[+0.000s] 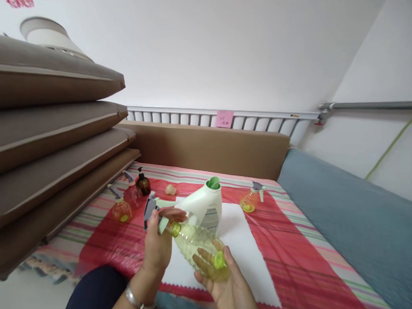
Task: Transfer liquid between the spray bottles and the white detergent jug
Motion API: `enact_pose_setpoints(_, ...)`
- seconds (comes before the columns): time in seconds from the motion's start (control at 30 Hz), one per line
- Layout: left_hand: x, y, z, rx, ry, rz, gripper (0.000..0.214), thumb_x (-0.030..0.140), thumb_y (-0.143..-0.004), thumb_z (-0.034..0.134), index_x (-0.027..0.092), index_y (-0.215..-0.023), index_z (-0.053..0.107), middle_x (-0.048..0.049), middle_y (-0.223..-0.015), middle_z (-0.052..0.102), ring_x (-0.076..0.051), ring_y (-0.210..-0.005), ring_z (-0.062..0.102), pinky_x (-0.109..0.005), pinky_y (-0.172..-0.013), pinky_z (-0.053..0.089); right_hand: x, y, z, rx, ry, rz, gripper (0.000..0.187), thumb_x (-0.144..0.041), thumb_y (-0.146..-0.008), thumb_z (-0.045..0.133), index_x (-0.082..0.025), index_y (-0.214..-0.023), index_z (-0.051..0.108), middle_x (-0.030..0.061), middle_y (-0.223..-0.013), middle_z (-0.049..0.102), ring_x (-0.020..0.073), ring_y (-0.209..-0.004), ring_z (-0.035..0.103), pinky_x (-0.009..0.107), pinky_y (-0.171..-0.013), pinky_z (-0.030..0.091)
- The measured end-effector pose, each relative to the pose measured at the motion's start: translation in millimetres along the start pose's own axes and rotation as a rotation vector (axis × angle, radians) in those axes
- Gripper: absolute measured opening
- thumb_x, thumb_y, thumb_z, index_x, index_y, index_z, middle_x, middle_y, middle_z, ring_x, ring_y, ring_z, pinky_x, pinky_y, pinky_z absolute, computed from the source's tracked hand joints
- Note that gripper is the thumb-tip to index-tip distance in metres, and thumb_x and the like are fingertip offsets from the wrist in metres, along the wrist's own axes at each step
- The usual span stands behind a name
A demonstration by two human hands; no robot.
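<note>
My left hand [158, 247] is closed around a grey and pale-green spray head [152, 211]. My right hand [227, 274] wraps the base of a clear yellow, bumpy-textured spray bottle [198, 246], tilted with its neck up and to the left. The spray head is at the bottle's neck; whether it is screwed on I cannot tell. Just behind the bottle stands a white detergent jug [206, 204] with a green pouring spout, partly hidden by the bottle and my hands. A white sheet [256, 260] lies beneath.
On the red cover [297, 257] at left are an orange spray bottle [121, 209], a pink spray bottle [133, 194] and a dark pump bottle [143, 184]. A pale cap [171, 189] lies nearby. Another spray bottle [249, 201] stands right. Stacked brown cushions [58, 118] rise at left.
</note>
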State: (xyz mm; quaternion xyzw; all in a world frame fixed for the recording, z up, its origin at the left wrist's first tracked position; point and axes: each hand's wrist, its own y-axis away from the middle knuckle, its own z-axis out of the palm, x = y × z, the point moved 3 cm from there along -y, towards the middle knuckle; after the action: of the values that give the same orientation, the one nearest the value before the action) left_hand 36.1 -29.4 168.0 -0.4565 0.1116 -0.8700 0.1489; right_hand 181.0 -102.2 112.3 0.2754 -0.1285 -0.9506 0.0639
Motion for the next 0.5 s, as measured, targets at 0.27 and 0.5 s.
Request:
enact_pose_setpoints(0.27,3,8,4.7,-0.026,-0.016,-0.149,0.042,0.044,-0.083,0.047,0.012,-0.073,0.072,-0.0102,-0.076,0.071,-0.02,-0.074,0.064,-0.029,-0.073,0.048,7,4,5,-0.014,0.027,-0.058,0.063,-0.049,-0.074,0.068,-0.025,-0.123,0.038,0.01,-0.101,0.067,0.0254,-0.088,0.066,0.037,-0.068,0.051)
enact_pose_setpoints(0.5,5,12,6.6,0.002,0.017,-0.149,0.041,0.044,-0.083,0.047,0.013,-0.067,0.07,-0.0077,-0.072,0.07,-0.02,-0.075,0.064,-0.029,-0.077,0.048,9,7,4,0.009,0.016,-0.064,0.07,-0.052,-0.067,0.073,-0.026,-0.122,0.039,0.0087,-0.1,0.065,0.025,-0.089,0.065,0.039,-0.072,0.051)
